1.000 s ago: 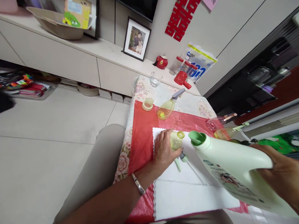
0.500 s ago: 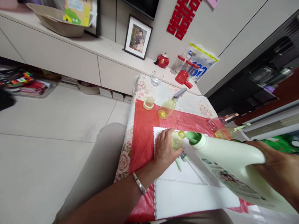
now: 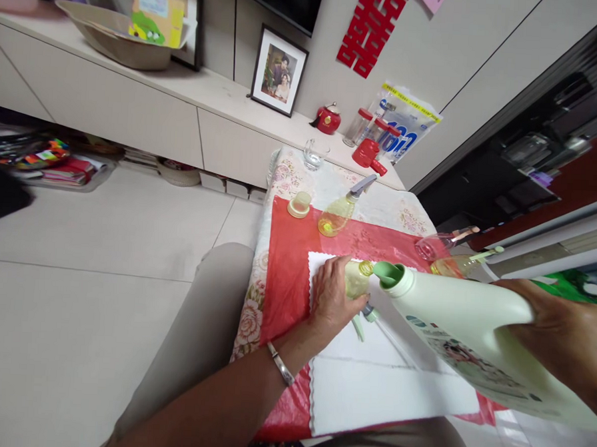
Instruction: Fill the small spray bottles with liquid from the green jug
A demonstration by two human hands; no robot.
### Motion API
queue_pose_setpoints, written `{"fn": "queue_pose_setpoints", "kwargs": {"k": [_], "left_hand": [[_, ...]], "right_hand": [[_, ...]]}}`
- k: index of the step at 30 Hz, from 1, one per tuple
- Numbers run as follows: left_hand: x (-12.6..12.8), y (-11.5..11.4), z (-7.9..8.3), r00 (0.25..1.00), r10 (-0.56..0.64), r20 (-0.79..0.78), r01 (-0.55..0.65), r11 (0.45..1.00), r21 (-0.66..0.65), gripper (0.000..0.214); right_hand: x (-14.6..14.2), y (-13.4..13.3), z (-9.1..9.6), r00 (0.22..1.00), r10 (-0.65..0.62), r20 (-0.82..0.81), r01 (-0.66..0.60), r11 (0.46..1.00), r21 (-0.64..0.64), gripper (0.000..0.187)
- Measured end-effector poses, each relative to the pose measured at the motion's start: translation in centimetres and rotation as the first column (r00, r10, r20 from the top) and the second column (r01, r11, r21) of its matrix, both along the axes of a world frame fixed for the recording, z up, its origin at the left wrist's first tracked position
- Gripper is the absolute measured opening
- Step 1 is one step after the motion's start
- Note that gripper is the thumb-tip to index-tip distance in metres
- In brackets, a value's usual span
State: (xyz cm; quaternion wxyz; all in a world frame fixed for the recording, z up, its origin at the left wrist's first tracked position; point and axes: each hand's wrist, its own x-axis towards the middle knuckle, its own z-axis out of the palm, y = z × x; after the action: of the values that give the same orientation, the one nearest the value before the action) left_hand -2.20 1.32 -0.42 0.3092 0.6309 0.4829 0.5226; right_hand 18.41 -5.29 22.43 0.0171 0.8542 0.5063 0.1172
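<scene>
Jug [image 3: 463, 335] leans, green spout [image 3: 386, 273] just beside mouth of yellow bottle [image 3: 356, 283], over white cloth [image 3: 394, 395]. Left hand [image 3: 332, 295] wraps fingers round bottle; right hand [image 3: 563, 337] grips jug handle. Likely pouring step; further tilt needs steady alignment.

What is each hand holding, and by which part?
Left hand: the small yellow bottle, around its body. Right hand: the big pale-green jug, by its handle.

1. From my console, the jug [image 3: 467, 309] at four o'clock looks like smooth, satin plastic.
2. At six I see a polished metal bracelet [image 3: 282, 365].
3. The red sheet [image 3: 291, 270] at six looks like glossy, wrinkled plastic.
4. At five, the white mat [image 3: 389, 402] looks like matt cloth.
</scene>
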Motion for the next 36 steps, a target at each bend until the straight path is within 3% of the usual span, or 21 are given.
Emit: {"fn": "queue_pose_setpoints", "kwargs": {"k": [3, 4, 9, 23, 36], "left_hand": [[0.0, 0.1, 0.0, 1.0, 0.005, -0.013, -0.005, 1.0, 0.004, 0.072], [0.0, 0.1, 0.0, 1.0, 0.007, -0.018, -0.007, 1.0, 0.004, 0.072], [-0.1, 0.1, 0.1, 1.0, 0.008, -0.026, -0.008, 1.0, 0.004, 0.071], [0.1, 0.0, 0.1, 1.0, 0.003, -0.03, -0.004, 1.0, -0.019, 0.073], [0.1, 0.0, 0.0, 1.0, -0.004, -0.02, 0.004, 1.0, -0.023, 0.075]], "right_hand": [[-0.1, -0.2, 0.2, 0.99, -0.116, 0.084, 0.129, 0.976, -0.178, 0.055], [-0.2, -0.2, 0.3, 0.989, -0.109, 0.104, 0.127, 0.974, -0.185, 0.054], [-0.4, -0.5, 0.5, 0.985, -0.019, 0.174, 0.051, 0.981, -0.186, 0.048], [-0.3, 0.1, 1.1, 0.979, -0.03, 0.201, 0.08, 0.965, -0.25, 0.052], [0.4, 0.0, 1.4, 0.978, 0.02, 0.209, 0.033, 0.967, -0.251, 0.048]]}}
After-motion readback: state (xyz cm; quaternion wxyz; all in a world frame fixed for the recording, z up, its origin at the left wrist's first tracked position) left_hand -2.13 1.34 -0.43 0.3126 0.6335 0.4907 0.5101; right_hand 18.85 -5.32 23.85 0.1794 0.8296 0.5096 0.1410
